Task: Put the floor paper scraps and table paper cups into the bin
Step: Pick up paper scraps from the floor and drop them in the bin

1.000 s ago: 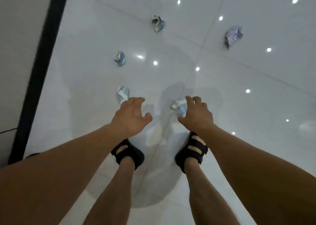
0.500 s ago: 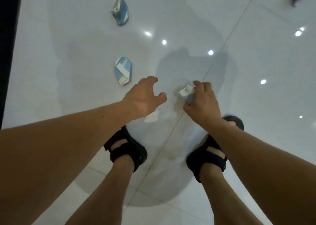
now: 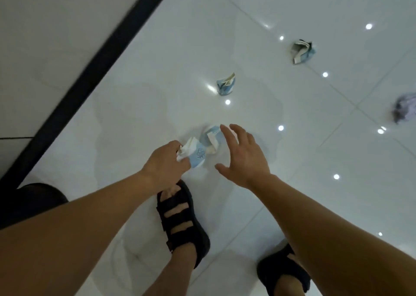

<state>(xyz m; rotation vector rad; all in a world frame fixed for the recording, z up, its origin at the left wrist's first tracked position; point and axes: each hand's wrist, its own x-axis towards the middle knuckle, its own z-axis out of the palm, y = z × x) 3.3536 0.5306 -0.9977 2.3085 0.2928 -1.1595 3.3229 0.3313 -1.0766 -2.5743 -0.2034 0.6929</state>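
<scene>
Just beyond the toe of the left sandal (image 3: pixel 182 219), the left hand (image 3: pixel 164 163) is pinching a crumpled blue-and-white paper scrap (image 3: pixel 196 157), fingers curled round its white end. A second scrap (image 3: pixel 211 138) is lying on the glossy tiled floor (image 3: pixel 157 93), slightly farther from the sandal; touching the held one or just beside it, cannot tell. The right hand (image 3: pixel 244 158) is hovering by it, up and right of the sandal's toe, fingers spread wide, holding nothing. Judgement: the scraps are looking very light, soft, already crushed, not fragile. The tile is looking slick, so a nudged scrap may be skidding away; pinching a raised fold from above, thumb against fingertips, is looking safest. Count: five scraps showing. One held, one by the right hand, a third scrap (image 3: pixel 226 84) and fourth scrap (image 3: pixel 301 50) well beyond the sandal, and a purplish scrap (image 3: pixel 405 110), blurred, far to its right. Two sandals, counting the right sandal (image 3: pixel 283 271). Bin and cups are not showing.
</scene>
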